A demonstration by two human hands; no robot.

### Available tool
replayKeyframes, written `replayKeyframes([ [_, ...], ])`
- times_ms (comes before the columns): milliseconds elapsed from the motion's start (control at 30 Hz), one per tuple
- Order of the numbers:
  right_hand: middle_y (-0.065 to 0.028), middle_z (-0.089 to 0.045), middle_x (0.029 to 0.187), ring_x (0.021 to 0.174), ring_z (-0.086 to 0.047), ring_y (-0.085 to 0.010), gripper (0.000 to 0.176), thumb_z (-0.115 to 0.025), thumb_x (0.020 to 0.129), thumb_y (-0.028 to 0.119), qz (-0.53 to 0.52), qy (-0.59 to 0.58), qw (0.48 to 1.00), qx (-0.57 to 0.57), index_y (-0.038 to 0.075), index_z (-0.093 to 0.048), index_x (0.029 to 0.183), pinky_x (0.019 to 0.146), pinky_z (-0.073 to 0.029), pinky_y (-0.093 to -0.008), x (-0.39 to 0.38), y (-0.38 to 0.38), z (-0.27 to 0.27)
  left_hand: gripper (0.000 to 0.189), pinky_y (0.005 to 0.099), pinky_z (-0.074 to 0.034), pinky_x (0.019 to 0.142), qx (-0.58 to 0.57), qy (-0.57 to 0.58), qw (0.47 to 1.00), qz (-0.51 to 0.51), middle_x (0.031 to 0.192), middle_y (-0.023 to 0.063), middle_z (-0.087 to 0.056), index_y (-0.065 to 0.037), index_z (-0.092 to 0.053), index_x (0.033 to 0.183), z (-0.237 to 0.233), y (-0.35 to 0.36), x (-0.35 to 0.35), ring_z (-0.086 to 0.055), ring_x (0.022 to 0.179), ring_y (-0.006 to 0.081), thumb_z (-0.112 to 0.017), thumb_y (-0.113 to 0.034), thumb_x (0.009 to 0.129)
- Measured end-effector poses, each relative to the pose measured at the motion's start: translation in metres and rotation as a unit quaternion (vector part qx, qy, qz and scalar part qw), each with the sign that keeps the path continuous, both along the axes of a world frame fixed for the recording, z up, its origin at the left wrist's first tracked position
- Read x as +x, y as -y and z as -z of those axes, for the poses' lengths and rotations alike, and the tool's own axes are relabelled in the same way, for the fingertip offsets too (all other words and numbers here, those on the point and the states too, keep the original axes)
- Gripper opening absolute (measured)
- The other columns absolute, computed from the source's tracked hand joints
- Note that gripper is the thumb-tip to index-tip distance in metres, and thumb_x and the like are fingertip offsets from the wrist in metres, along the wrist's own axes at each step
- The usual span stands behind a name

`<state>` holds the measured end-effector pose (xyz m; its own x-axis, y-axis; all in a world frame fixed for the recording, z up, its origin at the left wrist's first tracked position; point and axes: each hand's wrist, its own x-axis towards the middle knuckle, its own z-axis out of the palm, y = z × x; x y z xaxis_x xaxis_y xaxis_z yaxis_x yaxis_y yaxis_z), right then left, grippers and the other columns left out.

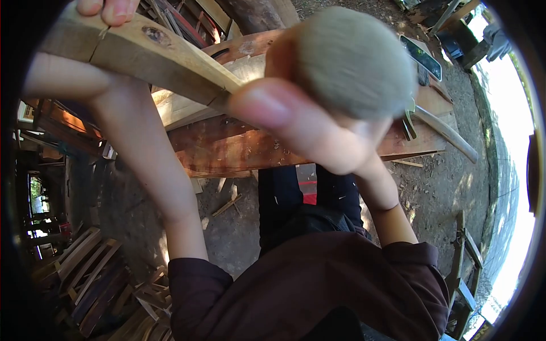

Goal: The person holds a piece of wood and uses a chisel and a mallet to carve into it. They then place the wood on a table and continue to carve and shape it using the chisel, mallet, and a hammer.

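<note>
- Head view: left fingers curl over a wooden bar, raised above the tabletop.
- Right hand, blurred, appears closed on a round piece; whether that hand touches the bar is unclear.
- Bar looks stiff, moderately heavy, not slippery; best held by its flat sides, clear of the crack.

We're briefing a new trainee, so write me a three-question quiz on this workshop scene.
1. True or false: the left hand touches the wooden bar.
2. The wearer's shirt is: A) white; B) dark; C) yellow.
3. Fill in: the hand nearest the round, blurred object is the ____ one.

Key: 1. True, its fingers lie over the bar. 2. B. 3. Right hand.
</note>
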<state>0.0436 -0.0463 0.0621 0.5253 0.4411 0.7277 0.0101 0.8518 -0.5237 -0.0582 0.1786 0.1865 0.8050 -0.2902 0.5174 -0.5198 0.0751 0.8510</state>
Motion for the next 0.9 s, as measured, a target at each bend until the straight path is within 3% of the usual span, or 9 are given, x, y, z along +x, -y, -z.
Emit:
replayKeyframes([
  [67, -0.006, -0.066, 0.071, 0.063, -0.063, -0.0097, 0.026, -0.08, 0.065, 0.015, 0.099, 0.138, 0.984, 0.053, 0.0, -0.063, 0.078, 0.058, -0.049, -0.0215, 0.007, -0.009, 0.0, 0.024, 0.0235, -0.032, 0.058, -0.001, 0.0, 1.0, -0.006, 0.066, 0.0027, -0.04, -0.009, -0.047, 0.078, -0.011, -0.024, 0.002, -0.041, 0.057, 0.0124, -0.043, -0.032, 0.086],
  [133, -0.0063, -0.066, 0.07, 0.061, -0.063, -0.01, 0.027, -0.08, 0.064, 0.016, 0.074, 0.109, 0.985, 0.109, 0.001, -0.064, 0.079, 0.057, -0.049, -0.0213, 0.007, 0.002, -0.009, 0.024, 0.0235, -0.032, 0.058, 0.005, 0.007, 1.0, -0.007, 0.066, 0.0028, -0.04, -0.009, -0.047, 0.078, -0.008, -0.026, 0.004, -0.041, 0.057, 0.0124, -0.043, -0.032, 0.086],
  [200, -0.0068, -0.066, 0.069, 0.059, -0.063, -0.0108, 0.03, -0.08, 0.063, 0.019, 0.226, 0.258, 0.939, -0.004, 0.001, -0.064, 0.079, 0.056, -0.048, -0.0215, 0.01, 0.007, -0.012, 0.024, 0.0235, -0.032, 0.058, 0.009, 0.012, 1.0, -0.01, 0.066, 0.0028, -0.04, -0.009, -0.046, 0.078, -0.007, -0.002, 0.011, -0.041, 0.057, 0.0124, -0.043, -0.032, 0.086],
  [233, -0.0073, -0.066, 0.068, 0.059, -0.063, -0.0118, 0.032, -0.08, 0.062, 0.022, 0.173, 0.152, 0.973, 0.024, 0.001, -0.064, 0.08, 0.055, -0.049, -0.0222, 0.001, -0.004, -0.011, 0.024, 0.0235, -0.032, 0.058, 0.009, 0.013, 1.0, -0.012, 0.066, 0.0029, -0.04, -0.009, -0.046, 0.078, -0.007, 0.003, 0.013, -0.041, 0.057, 0.0125, -0.043, -0.032, 0.086],
  [500, -0.0082, -0.065, 0.069, 0.06, -0.064, -0.0123, 0.03, -0.079, 0.064, 0.019, 0.058, 0.18, 0.976, -0.108, 0.0, -0.063, 0.08, 0.055, -0.049, -0.0233, 0.011, 0.018, -0.013, 0.025, 0.0234, -0.032, 0.058, 0.009, 0.022, 0.999, -0.032, 0.066, 0.003, -0.04, -0.009, -0.046, 0.078, -0.005, 0.016, 0.015, -0.041, 0.057, 0.0125, -0.042, -0.032, 0.086],
  [600, -0.0066, -0.066, 0.069, 0.061, -0.063, -0.0112, 0.028, -0.08, 0.064, 0.018, 0.21, 0.282, 0.936, 0.009, 0.0, -0.063, 0.078, 0.056, -0.049, -0.0233, 0.006, 0.002, -0.002, 0.025, 0.0234, -0.032, 0.057, 0.007, 0.025, 0.999, -0.037, 0.066, 0.0031, -0.04, -0.009, -0.046, 0.078, -0.004, 0.025, 0.017, -0.041, 0.057, 0.0126, -0.042, -0.032, 0.086],
  [667, -0.0053, -0.065, 0.068, 0.06, -0.062, -0.011, 0.027, -0.08, 0.064, 0.016, 0.162, 0.269, 0.946, -0.075, 0.0, -0.063, 0.076, 0.055, -0.049, -0.0229, 0.008, 0.005, 0.009, 0.025, 0.0234, -0.032, 0.057, 0.013, 0.031, 0.999, -0.037, 0.066, 0.0032, -0.04, -0.009, -0.046, 0.078, -0.002, 0.045, 0.023, -0.041, 0.057, 0.0126, -0.042, -0.032, 0.086],
  [800, 0.0024, -0.045, 0.051, 0.039, -0.041, -0.0097, 0.031, -0.072, 0.069, 0.018, 0.015, 0.008, 0.998, -0.056, 0.006, -0.047, 0.057, 0.039, -0.034, -0.0239, 0.001, 0.017, -0.001, 0.025, 0.0234, -0.032, 0.057, 0.009, 0.029, 0.998, -0.049, 0.066, 0.0033, -0.04, -0.009, -0.046, 0.078, -0.001, 0.012, 0.013, -0.041, 0.057, 0.0126, -0.042, -0.032, 0.086],
  [900, -0.0023, -0.055, 0.06, 0.049, -0.052, -0.0109, 0.027, -0.077, 0.065, 0.019, 0.12, 0.133, 0.983, -0.033, 0.003, -0.055, 0.068, 0.047, -0.042, -0.023, 0.005, 0.009, 0.001, 0.025, 0.0233, -0.032, 0.057, 0.009, 0.028, 0.998, -0.054, 0.066, 0.0033, -0.04, -0.009, -0.046, 0.078, -0.004, -0.005, 0.01, -0.041, 0.057, 0.0127, -0.042, -0.032, 0.085],
])
